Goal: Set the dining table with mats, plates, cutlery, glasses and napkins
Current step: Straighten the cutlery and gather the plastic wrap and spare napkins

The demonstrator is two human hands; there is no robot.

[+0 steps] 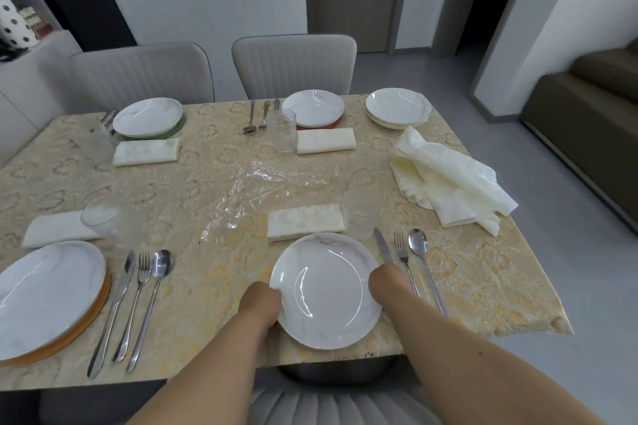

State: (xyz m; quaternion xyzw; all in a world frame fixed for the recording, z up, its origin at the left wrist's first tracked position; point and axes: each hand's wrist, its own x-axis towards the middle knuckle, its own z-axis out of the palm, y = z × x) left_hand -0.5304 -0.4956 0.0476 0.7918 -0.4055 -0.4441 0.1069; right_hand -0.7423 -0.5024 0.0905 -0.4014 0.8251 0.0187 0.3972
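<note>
Table-setting nears its end at a four-seat dining table (pixel 207 176) under a patterned gold cloth. At near left, one place looks complete: a plate (pixel 45 293) on an orange mat (pixel 100 300), a folded napkin (pixel 55 228) and a glass (pixel 110 221) beyond it, with knife, fork and spoon (pixel 138 304) to its right. At far left, a second plate (pixel 147 117) sits on a green mat (pixel 179 126) with a napkin (pixel 146 151) in front; its cutlery and glass are blurred. Crumpled clear plastic wrap (pixel 248 197) lies mid-table.

In the near centre, the left hand (pixel 262 304) and right hand (pixel 385 281) grip opposite rims of the last plate (pixel 326 290), fingers curled under its edges and out of sight. No mat shows beneath it, though a napkin (pixel 305 220), a glass (pixel 360 214) and cutlery (pixel 404 262) are already set around it.

At far centre, a third place has its plate (pixel 313 108) on a red mat (pixel 331 124), with cutlery, glass and napkin. At far right, spare plates (pixel 398 107) are stacked, with loose napkins (pixel 448 183) heaped nearer. What remains, by the look of it, is a mat here and clearing the spares and wrap.
</note>
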